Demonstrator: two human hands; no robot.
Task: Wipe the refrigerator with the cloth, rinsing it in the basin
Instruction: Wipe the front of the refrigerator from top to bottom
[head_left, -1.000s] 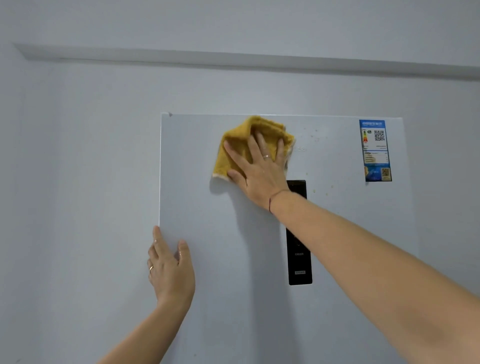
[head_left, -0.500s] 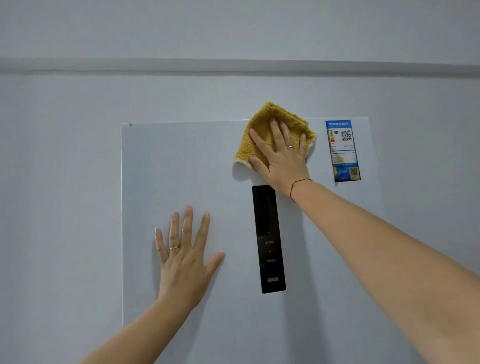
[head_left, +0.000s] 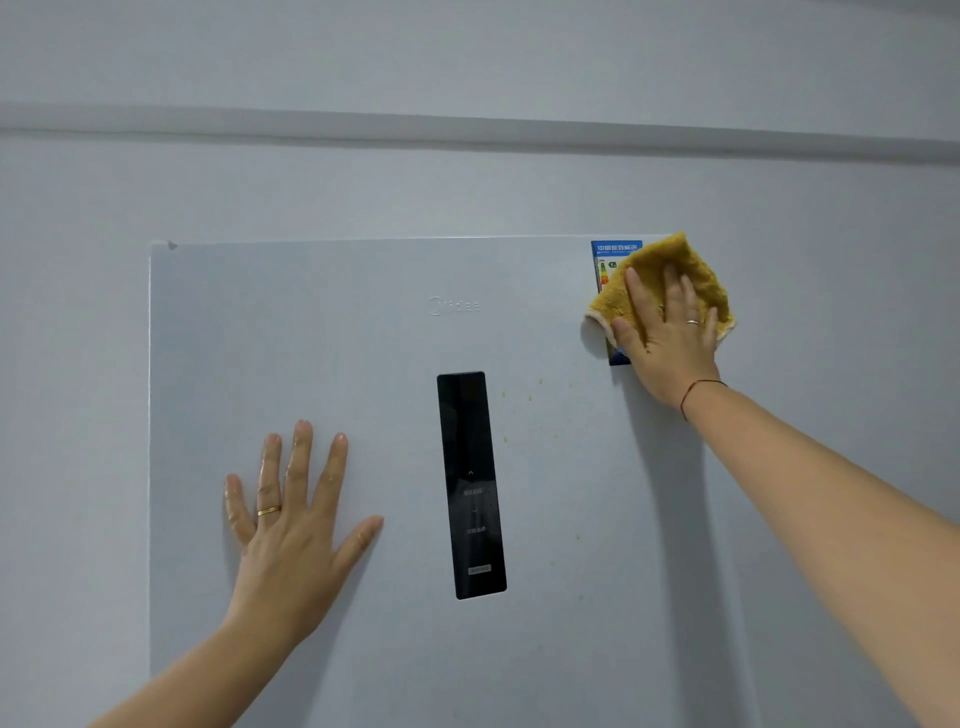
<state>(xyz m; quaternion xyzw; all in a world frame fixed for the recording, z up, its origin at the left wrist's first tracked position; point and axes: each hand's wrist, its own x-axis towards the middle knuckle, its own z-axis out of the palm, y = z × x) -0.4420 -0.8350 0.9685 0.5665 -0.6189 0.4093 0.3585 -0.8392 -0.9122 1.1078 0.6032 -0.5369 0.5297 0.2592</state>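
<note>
Head view: a white refrigerator (head_left: 363, 338) door, seen straight on, fills the middle and lower frame. At about two o'clock from the frame's centre, a mustard-yellow cloth (head_left: 685, 270) is pressed against the door's top right corner, with one tip poking just above the door's top edge. The right hand (head_left: 670, 338) lies flat on the cloth, fingers straight and slightly spread, pressing rather than gripping. The cloth spreads out from under the fingers toward the hand's twelve and three o'clock. Cloth and hand cover most of a blue energy label (head_left: 613, 249), whose top strip shows at the hand's ten o'clock.

At eight o'clock in the frame, the left hand (head_left: 296, 525) rests flat on the door, well apart from the cloth. Its fingers are straight and spread, they hold nothing, and they look wet.

Between the hands, just below centre, a tall narrow black control panel (head_left: 471, 483) stands upright. A faint raised logo (head_left: 454, 305) sits at the panel's twelve o'clock. Small yellowish specks (head_left: 530, 397) dot the door at its two o'clock.

Behind the refrigerator is a pale grey wall (head_left: 467, 192). A horizontal ledge (head_left: 467, 124) crosses it near the frame's twelve o'clock.
</note>
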